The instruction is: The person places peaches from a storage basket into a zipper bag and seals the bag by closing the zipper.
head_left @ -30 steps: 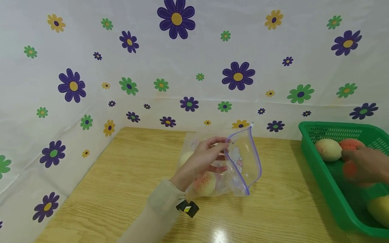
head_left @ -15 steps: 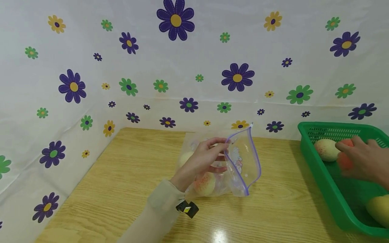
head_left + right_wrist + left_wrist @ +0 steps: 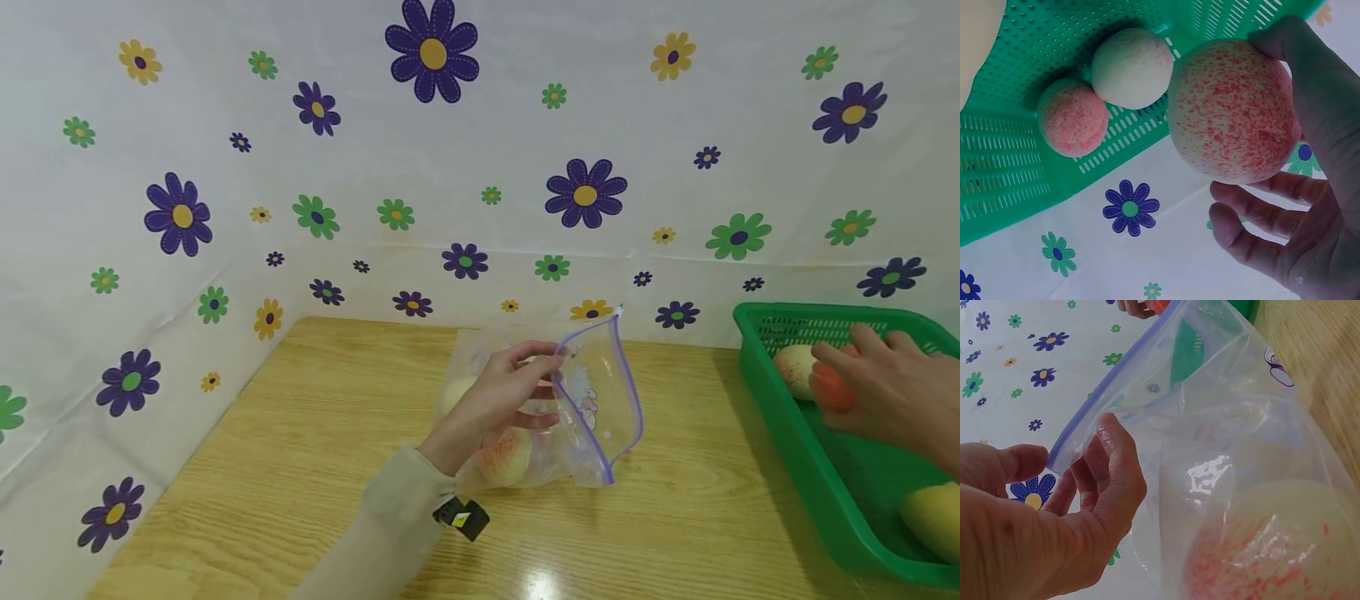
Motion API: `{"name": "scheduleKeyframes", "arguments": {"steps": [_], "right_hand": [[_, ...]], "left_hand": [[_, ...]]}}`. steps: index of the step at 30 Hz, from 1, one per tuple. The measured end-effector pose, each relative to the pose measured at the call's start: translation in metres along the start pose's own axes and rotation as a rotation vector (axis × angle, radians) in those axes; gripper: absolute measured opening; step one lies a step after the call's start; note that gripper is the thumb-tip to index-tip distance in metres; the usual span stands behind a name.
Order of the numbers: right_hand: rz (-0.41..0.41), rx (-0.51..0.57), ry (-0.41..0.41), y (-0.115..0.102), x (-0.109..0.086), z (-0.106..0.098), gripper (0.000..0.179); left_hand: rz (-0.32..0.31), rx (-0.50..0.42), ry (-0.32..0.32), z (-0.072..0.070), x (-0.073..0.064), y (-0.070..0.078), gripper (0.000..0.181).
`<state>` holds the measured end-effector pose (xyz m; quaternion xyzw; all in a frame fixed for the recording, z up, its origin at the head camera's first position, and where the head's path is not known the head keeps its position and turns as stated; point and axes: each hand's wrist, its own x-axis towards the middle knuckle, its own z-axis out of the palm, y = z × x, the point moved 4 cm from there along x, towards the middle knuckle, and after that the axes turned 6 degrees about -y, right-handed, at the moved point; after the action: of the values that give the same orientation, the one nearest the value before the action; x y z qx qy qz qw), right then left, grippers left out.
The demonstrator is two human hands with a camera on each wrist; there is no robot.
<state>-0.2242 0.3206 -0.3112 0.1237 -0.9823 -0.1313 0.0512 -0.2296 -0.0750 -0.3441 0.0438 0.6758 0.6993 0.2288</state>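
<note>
In the head view my left hand (image 3: 495, 400) pinches the rim of a clear zip bag (image 3: 603, 392) with a purple seal, its mouth spread towards the right. A red-speckled peach (image 3: 504, 458) and a paler peach (image 3: 457, 390) show through the plastic. The left wrist view shows the thumb and fingers at the purple seal (image 3: 1094, 400). My right hand (image 3: 896, 396) holds a reddish peach (image 3: 1232, 112) over the green basket (image 3: 783, 446), thumb on one side and fingers on the other.
Inside the basket are a pale peach (image 3: 1133, 69), a redder peach (image 3: 1074, 117) and a yellowish peach (image 3: 933, 518) near the front. The bag lies on a wooden table (image 3: 315, 467). Behind it hangs a white flowered cloth (image 3: 337, 167).
My right hand has lifted the reddish peach inside the basket and moved slightly left and up with it. My left hand keeps its pinch on the bag in the same place.
</note>
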Motion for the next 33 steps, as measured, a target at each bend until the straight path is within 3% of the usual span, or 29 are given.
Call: {"name": "scheduleKeyframes", "arguments": {"steps": [6,12,18,20,24,28,33], "right_hand": [[-0.046,0.012,0.122,-0.012,-0.001,-0.011,0.066],[-0.17,0.027,0.277,-0.036,-0.003,-0.028,0.068],[-0.279,0.053,0.383,-0.059,-0.003,-0.042,0.076],[-0.344,0.084,0.413,-0.067,-0.003,-0.046,0.078],[-0.494,0.176,0.466,-0.087,0.0,-0.049,0.06],[-0.582,0.269,0.451,-0.112,0.006,-0.051,0.057],[-0.567,0.373,0.327,-0.139,0.013,-0.054,0.066]], "left_hand": [[-0.01,0.006,-0.001,0.003,0.002,-0.002,0.032],[-0.015,0.013,-0.015,0.008,0.005,-0.003,0.031],[-0.014,0.011,-0.026,0.015,0.008,-0.007,0.028],[-0.017,0.003,-0.028,0.017,0.008,-0.008,0.028],[-0.023,0.009,-0.037,0.021,0.008,-0.01,0.028],[-0.025,0.015,-0.045,0.021,0.008,-0.011,0.029],[-0.014,0.01,-0.046,0.021,0.006,-0.009,0.029]]}}
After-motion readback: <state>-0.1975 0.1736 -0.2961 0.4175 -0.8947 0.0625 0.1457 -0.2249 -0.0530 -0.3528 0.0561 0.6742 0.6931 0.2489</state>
